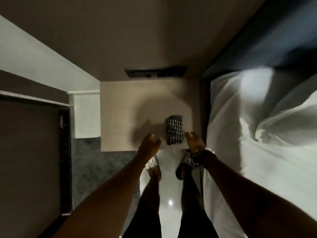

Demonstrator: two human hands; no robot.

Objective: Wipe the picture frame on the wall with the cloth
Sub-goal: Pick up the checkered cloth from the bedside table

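Note:
A folded black-and-white striped cloth lies near the front right corner of a beige bedside table. My left hand hovers just left of the cloth with its fingers apart, holding nothing. My right hand, with a wristwatch on the wrist, is just right of the cloth, fingers spread and empty. Neither hand touches the cloth. No picture frame is in view.
A bed with white sheets and a pillow runs along the right. A dark switch panel sits on the wall above the table. A dark-framed door stands at left. My sandalled feet stand on glossy floor.

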